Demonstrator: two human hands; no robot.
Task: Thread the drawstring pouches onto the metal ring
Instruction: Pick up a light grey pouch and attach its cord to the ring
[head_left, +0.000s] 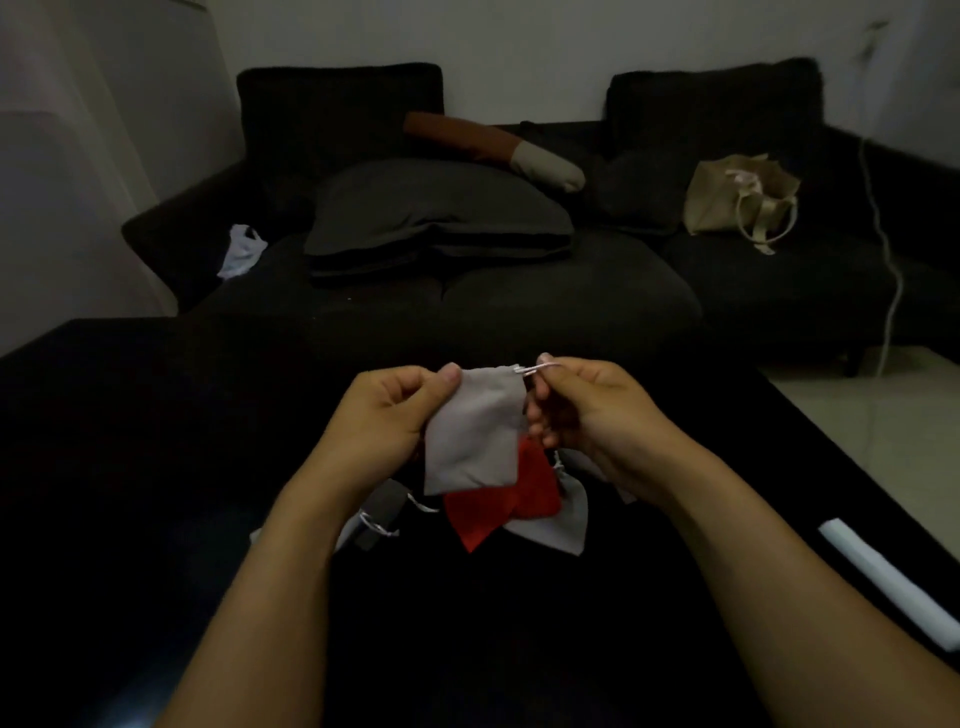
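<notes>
A grey drawstring pouch (475, 434) hangs in the air between my hands above the black table (156, 467). My left hand (387, 408) pinches its upper left corner. At the pouch's top right, my right hand (587, 402) pinches the pouch's pale drawstring (537, 369). Red pouches (498, 501) hang just below the grey one, with another grey pouch (563, 519) beside them. More pouches and cords (382, 512) lie on the table under my left wrist. The metal ring is hidden from view.
A white flat strip (891, 579) lies on the table's right edge. Behind the table is a dark sofa (519, 280) with a grey cushion (441, 218), a brown-and-cream bolster (493, 148), a beige tote bag (740, 197) and a white cloth (241, 249).
</notes>
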